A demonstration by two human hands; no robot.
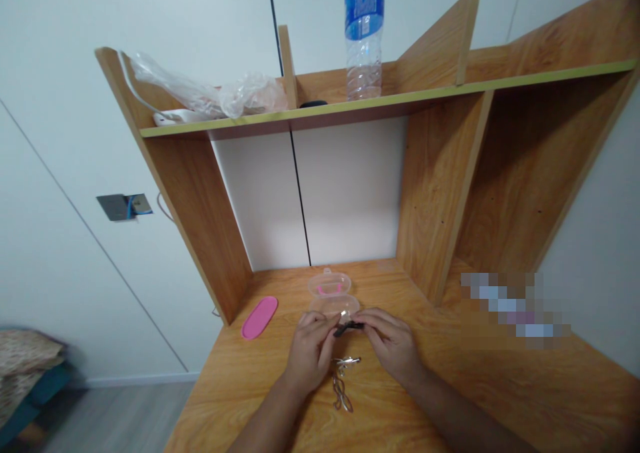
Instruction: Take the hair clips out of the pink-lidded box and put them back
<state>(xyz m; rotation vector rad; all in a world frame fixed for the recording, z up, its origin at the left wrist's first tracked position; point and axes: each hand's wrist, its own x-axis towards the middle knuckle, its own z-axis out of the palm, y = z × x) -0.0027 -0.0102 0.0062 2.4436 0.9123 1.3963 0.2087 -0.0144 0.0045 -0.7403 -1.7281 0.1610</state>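
Note:
Both my hands meet over the middle of the wooden desk (500, 399). My left hand (310, 353) and my right hand (393, 346) pinch a small black strip-like piece (349, 327) between their fingertips. Just below it a metal eyelash curler (342, 381) lies on the desk, its handles pointing toward me. Right behind my hands stands an open clear plastic case (331, 293) with something pink inside.
A flat pink oval lid (259, 317) lies left of the case. The desk hutch has wooden dividers; on its shelf (425, 93) stand a clear water bottle (363, 36) and a crumpled plastic bag (220, 93). A blurred patch lies at the right.

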